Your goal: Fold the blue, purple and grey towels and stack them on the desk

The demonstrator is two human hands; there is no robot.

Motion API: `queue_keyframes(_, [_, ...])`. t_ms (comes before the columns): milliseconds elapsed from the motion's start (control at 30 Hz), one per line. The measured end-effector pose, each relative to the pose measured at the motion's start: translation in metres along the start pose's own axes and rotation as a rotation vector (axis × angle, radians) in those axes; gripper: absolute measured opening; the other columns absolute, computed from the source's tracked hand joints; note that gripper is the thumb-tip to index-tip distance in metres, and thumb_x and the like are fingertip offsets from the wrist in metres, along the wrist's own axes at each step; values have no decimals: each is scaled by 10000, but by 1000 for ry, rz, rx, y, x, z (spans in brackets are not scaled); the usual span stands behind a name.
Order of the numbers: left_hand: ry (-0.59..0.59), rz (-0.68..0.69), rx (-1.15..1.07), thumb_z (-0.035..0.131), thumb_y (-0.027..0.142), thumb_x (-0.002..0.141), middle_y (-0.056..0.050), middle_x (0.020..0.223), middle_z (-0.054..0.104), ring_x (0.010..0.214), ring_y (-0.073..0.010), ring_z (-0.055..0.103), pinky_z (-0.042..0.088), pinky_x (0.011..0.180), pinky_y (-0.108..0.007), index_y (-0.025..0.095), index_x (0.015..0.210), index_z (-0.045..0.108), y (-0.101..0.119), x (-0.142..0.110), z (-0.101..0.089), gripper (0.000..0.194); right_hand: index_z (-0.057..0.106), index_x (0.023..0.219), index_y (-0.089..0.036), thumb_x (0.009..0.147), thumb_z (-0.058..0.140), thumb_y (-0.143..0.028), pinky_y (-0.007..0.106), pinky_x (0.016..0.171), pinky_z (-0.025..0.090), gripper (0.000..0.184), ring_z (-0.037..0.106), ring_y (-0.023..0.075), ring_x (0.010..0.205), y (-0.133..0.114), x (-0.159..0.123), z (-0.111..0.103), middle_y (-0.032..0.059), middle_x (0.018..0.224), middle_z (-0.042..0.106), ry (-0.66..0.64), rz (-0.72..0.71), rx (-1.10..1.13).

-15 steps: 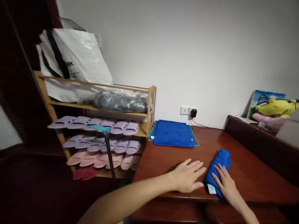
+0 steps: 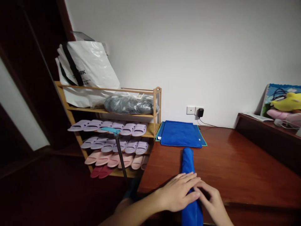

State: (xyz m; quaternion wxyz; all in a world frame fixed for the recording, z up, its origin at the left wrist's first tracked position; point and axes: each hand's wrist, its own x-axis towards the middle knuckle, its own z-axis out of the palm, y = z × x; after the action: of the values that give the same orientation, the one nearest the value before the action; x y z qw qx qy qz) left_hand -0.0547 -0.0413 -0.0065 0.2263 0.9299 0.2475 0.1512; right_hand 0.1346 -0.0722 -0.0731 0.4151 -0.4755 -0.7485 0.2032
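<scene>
A blue cloth rolled into a long narrow bundle (image 2: 188,160) lies lengthwise on the brown table, its near end reaching past the front edge. My left hand (image 2: 178,193) rests across the middle of this roll from the left, palm down and fingers stretched out. From the right, my right hand (image 2: 210,197) presses bent fingers and thumb against the roll's side. Its fingertips meet those of my left hand and are partly hidden there. Beyond the roll, flat blue cloths (image 2: 181,133) with green edging and small white tags lie stacked near the wall.
To the left stands a wooden shoe rack (image 2: 157,110) with rows of slippers, a white bag (image 2: 94,66) and a plastic-wrapped grey bundle (image 2: 131,105). A blue-topped pole (image 2: 119,150) leans before it. A black plug (image 2: 200,112) and a raised ledge (image 2: 263,135) border the table.
The blue roll has moved left and now points away from me, looking longer and narrower. My right hand has come left with it, and my left hand has moved onto it. The view has shifted slightly.
</scene>
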Motion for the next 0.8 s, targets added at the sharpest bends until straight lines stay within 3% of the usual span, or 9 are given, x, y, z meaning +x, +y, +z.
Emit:
queue_keyframes(67, [-32,-24,-27,438,397,946,-20,1501,269,1380,-212,208,200,1126,-416,266,1455,260,-4,-14,-5,554,609,827,-197,879,458,-406,243,840,480,263,619,165,918,9,6,0,50,987,665,86,115,111])
queue_keyframes(133, [-46,-57,-53,509,386,910,-10,1514,222,1386,-221,181,208,1126,-412,276,1452,268,-8,-24,-7,602,588,813,-198,860,487,-427,245,851,466,254,605,168,939,16,10,3,49,982,648,119,156,105])
queue_keyframes(267, [50,-142,-89,458,375,937,-5,1500,273,1372,-217,239,247,1114,-395,274,1410,363,-10,-31,-6,493,560,1024,-217,866,470,-404,276,868,458,261,582,154,935,15,17,12,48,1020,601,28,89,30])
queue_keyframes(367, [132,-199,-72,441,379,942,-25,1451,379,1321,-210,350,284,1097,-362,256,1392,388,-8,-27,-6,470,488,1182,-232,846,484,-362,310,936,433,360,537,169,1058,7,24,19,70,1214,505,20,49,-59])
queue_keyframes(500, [210,-214,-43,543,363,868,-36,1379,448,1206,-236,477,353,1048,-344,259,1379,387,-7,-21,-5,545,462,1206,-215,789,493,-284,323,953,424,424,511,186,1109,4,36,29,78,1243,451,-3,89,-136])
queue_keyframes(600, [237,-213,-39,556,224,803,-24,1353,456,1179,-225,491,366,1037,-322,270,1368,393,-9,-20,-2,590,477,1186,-209,766,488,-275,319,911,446,425,542,179,1037,6,43,33,68,1158,463,-8,158,-157])
queue_keyframes(800, [305,-222,35,406,-3,709,4,1380,428,1215,-160,458,352,1050,-274,300,1391,365,-27,-30,2,748,457,1303,-260,792,489,-360,315,925,432,522,534,167,1025,5,44,29,49,1084,451,-44,154,-123])
